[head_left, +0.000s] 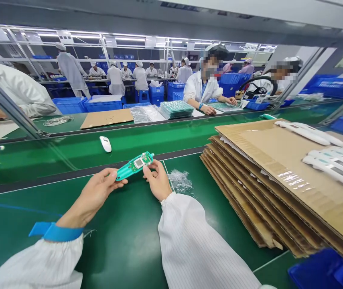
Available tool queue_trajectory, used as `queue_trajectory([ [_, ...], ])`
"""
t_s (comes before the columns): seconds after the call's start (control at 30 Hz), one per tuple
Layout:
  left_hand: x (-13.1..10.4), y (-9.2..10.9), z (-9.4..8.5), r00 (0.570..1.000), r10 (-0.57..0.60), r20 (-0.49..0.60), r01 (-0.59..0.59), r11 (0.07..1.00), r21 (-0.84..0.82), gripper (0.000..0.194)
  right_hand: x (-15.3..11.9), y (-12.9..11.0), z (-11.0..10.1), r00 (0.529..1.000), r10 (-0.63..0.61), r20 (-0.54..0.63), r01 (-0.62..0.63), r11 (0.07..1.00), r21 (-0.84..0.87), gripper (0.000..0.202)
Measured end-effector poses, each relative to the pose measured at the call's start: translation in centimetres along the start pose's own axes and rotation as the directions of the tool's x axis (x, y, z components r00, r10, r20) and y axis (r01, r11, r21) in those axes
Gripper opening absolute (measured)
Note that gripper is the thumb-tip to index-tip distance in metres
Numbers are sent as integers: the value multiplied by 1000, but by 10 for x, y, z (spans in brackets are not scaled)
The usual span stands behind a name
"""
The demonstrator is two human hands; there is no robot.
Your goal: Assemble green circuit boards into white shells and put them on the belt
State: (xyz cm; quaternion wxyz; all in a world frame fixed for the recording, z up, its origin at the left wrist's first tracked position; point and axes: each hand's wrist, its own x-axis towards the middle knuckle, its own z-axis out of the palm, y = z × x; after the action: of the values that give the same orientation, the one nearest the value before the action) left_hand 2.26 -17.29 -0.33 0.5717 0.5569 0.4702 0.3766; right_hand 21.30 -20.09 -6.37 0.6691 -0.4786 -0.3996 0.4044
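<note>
Holding a slim teal device above the green table, the left hand pinches the lower end between thumb and fingers, closed on it, while the right hand grips the upper end with fingertips, also closed on it. The device hangs in the air between the two hands, tilted up to the right, with a small green circuit board and a pale square part showing on its open face.

My judgement is that the exposed board is the weak point. A fingertip sliding onto it could smudge or press the small parts, and a loose pinch at either end could let the device drop to the table. The left wrist wears a blue strap; if it sits loose, static protection might be poor.

Just right of the right hand lies a crumpled clear plastic bag, near enough that a sleeve could sweep it along. Beyond the hands, a white casing rests alone on the green conveyor belt. To the right a stack of cardboard sheets carries rows of white casings; the stack overhangs unevenly and a knock might spill them.

Across the belt, other people in white coats work at far tables with blue bins.

No brand, label or writing can be read anywhere; print on the device is too small to tell.
</note>
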Motion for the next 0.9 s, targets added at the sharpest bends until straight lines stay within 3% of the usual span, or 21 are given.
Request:
queue_trajectory([
  [0.1,-13,-20,5,998,2,59,-7,997,74,52,1,0,-1,997,28,69,-30,999,31,44],
  [0.2,-16,-31,12,984,43,171,-76,978,193,52,-2,0,1,986,-19,168,23,1000,-20,40],
  [0.27,-17,-34,13,975,89,201,-140,957,255,49,-6,-1,1,979,-46,197,72,990,-124,39],
  [0.33,-16,-36,12,977,131,169,-180,932,315,49,-10,-5,2,989,-77,128,111,951,-287,41],
  [0.43,-15,-39,8,984,160,82,-180,871,457,47,-16,-11,2,968,-241,75,245,821,-516,44],
  [0.57,-19,-40,10,981,181,72,-190,806,560,43,-19,-14,2,875,-379,301,476,568,-671,6],
  [0.67,-21,-40,13,979,192,62,-196,829,523,39,-20,-12,2,849,-391,355,513,447,-733,15],
  [0.77,-16,-43,9,983,180,-35,-145,880,452,40,-22,-13,4,845,-382,374,526,468,-710,17],
  [0.9,-9,-45,-1,981,135,-137,-95,959,267,43,-24,-18,5,860,-360,362,511,598,-618,20],
])
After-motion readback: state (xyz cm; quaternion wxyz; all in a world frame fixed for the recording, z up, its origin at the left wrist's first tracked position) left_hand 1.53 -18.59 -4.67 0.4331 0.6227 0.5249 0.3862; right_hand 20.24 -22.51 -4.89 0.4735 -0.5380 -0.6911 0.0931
